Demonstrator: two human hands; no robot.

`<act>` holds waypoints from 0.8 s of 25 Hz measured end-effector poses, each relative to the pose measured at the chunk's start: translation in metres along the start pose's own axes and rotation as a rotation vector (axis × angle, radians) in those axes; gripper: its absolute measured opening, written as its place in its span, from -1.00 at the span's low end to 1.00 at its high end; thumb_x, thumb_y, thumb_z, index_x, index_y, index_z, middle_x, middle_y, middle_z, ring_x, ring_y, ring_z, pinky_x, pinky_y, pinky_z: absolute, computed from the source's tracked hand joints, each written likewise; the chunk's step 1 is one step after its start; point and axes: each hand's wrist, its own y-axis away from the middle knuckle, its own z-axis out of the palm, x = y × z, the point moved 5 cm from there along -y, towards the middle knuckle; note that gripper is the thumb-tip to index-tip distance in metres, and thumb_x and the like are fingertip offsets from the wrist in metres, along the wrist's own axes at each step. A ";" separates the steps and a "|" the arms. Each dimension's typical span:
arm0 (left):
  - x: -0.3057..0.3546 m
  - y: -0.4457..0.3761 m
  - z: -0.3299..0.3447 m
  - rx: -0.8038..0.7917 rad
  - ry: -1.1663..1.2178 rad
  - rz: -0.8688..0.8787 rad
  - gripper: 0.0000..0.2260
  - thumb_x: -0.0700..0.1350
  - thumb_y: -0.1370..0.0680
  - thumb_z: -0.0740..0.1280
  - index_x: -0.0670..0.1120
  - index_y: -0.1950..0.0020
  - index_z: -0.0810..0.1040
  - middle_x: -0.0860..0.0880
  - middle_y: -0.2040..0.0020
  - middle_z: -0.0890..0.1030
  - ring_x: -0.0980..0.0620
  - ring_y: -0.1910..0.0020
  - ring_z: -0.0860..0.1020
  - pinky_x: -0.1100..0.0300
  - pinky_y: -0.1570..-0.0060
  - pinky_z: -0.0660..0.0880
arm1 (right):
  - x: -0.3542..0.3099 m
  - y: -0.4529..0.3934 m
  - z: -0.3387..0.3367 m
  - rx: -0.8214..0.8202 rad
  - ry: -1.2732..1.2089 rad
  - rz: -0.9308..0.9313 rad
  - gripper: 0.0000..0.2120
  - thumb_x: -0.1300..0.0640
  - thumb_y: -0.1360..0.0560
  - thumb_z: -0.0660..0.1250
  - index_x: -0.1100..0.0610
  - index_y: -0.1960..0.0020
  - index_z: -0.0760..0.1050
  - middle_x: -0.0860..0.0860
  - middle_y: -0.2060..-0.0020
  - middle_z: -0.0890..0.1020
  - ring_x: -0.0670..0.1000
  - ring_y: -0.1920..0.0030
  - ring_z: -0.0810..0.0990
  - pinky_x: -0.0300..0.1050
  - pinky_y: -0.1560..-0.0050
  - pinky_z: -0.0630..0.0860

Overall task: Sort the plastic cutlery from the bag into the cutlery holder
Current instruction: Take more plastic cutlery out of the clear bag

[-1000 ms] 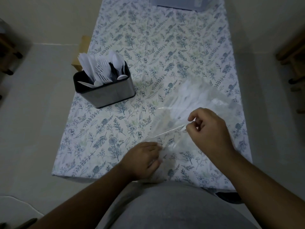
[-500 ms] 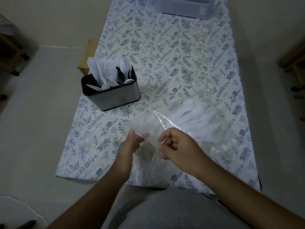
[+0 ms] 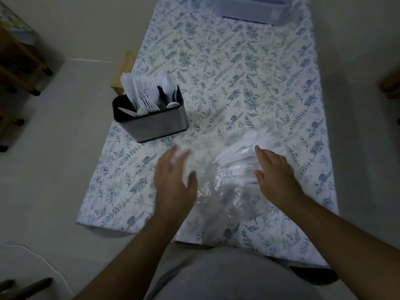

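At far left we log wooden furniture point(image 3: 20, 59) on the floor. Next, on the floral tablecloth point(image 3: 249, 72), we record the cutlery holder point(image 3: 151, 124), a metal bin standing upright near the table's left edge, with white plastic knives, forks point(image 3: 148, 95) and spoons point(image 3: 167, 85) standing in it. Our left hand point(image 3: 173, 180) follows, blurred, fingers spread and straight, holding nothing, at the left edge of the clear bag point(image 3: 225, 180); whether it touches we cannot tell. The bag lies flat on the near half of the table with white cutlery inside. Our right hand point(image 3: 276, 174) rests flat and spread on the bag's right side. A translucent container point(image 3: 253, 9) sits at the far end.
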 end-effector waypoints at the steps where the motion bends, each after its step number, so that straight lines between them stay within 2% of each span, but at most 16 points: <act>1: 0.004 -0.001 0.018 -0.140 -0.141 0.106 -0.45 0.06 -0.60 0.32 0.09 -0.56 0.24 0.06 -0.61 0.15 0.00 -0.61 0.02 -0.05 -0.54 -0.04 | 0.001 0.000 -0.001 0.056 0.027 -0.001 -0.39 0.12 -0.57 0.39 0.10 -0.57 0.30 0.12 -0.41 0.49 0.22 -0.33 0.43 0.16 -0.26 0.43; 2: 0.002 -0.002 0.037 -0.266 -0.256 0.153 -0.42 0.15 -0.61 0.25 0.08 -0.59 0.17 0.06 -0.63 0.08 0.02 -0.62 -0.06 -0.07 -0.55 -0.12 | 0.001 -0.001 -0.002 0.109 0.059 -0.005 -0.42 0.11 -0.53 0.45 0.10 -0.51 0.40 0.12 -0.31 0.55 0.22 -0.24 0.47 0.14 -0.17 0.46; 4: -0.007 -0.003 0.063 -0.396 -0.375 0.163 -0.37 0.22 -0.62 0.18 0.05 -0.62 0.07 0.07 -0.64 0.04 0.02 -0.62 -0.12 -0.11 -0.54 -0.21 | 0.003 0.001 -0.003 0.204 0.100 -0.039 -0.53 0.13 -0.46 0.52 0.06 -0.35 0.58 0.08 -0.21 0.61 0.19 -0.18 0.50 0.12 -0.10 0.47; 8: -0.013 -0.004 0.075 -0.381 -0.387 0.210 -0.48 0.11 -0.62 0.26 0.04 -0.56 0.29 0.05 -0.57 0.29 -0.02 -0.60 0.12 -0.14 -0.52 -0.13 | 0.003 0.003 0.001 0.275 0.037 -0.107 -0.81 0.13 -0.46 0.51 0.01 -0.07 0.72 -0.01 -0.23 0.66 0.15 -0.26 0.54 0.10 -0.21 0.41; 10: -0.013 -0.004 0.072 -0.350 -0.373 0.196 -0.52 0.09 -0.64 0.22 0.04 -0.56 0.29 0.05 -0.57 0.30 0.00 -0.60 0.12 -0.14 -0.54 -0.10 | 0.003 0.002 -0.007 0.323 -0.020 -0.118 -0.91 0.10 -0.48 0.46 0.02 0.04 0.71 -0.02 -0.14 0.70 0.14 -0.20 0.58 0.08 -0.21 0.40; 12: -0.013 -0.003 0.069 -0.341 -0.365 0.158 -0.52 0.10 -0.66 0.12 0.05 -0.58 0.23 0.05 -0.60 0.23 -0.02 -0.61 0.07 -0.20 -0.53 -0.11 | 0.001 0.003 -0.021 0.384 -0.064 -0.153 -0.92 0.08 -0.51 0.42 0.03 0.07 0.69 -0.02 -0.01 0.71 0.13 -0.09 0.60 0.07 -0.19 0.39; 15: -0.016 0.003 0.068 -0.392 -0.317 0.106 -0.53 0.09 -0.68 0.03 0.10 -0.61 0.13 0.10 -0.61 0.17 -0.02 -0.62 0.00 -0.32 -0.51 -0.14 | -0.004 0.010 -0.033 0.428 -0.136 -0.208 -0.87 0.11 -0.56 0.34 0.07 0.02 0.67 -0.01 0.16 0.66 0.11 0.07 0.54 -0.03 -0.07 0.36; 17: -0.018 0.008 0.068 -0.411 -0.268 0.093 -0.54 0.06 -0.69 0.03 0.12 -0.61 0.11 0.12 -0.61 0.17 -0.01 -0.62 -0.01 -0.37 -0.49 -0.14 | -0.010 0.013 -0.038 0.413 -0.167 -0.202 -0.81 0.08 -0.57 0.28 0.07 0.01 0.67 0.00 0.19 0.64 0.14 0.11 0.52 -0.06 0.00 0.31; 20: -0.018 0.010 0.065 -0.391 -0.194 0.061 -0.54 0.04 -0.70 0.04 0.13 -0.61 0.10 0.13 -0.61 0.14 0.04 -0.62 -0.02 -0.30 -0.52 -0.18 | -0.028 0.018 -0.064 0.470 -0.141 -0.236 -0.81 0.06 -0.57 0.29 0.05 0.00 0.69 -0.03 0.20 0.62 0.12 0.11 0.51 -0.01 0.05 0.30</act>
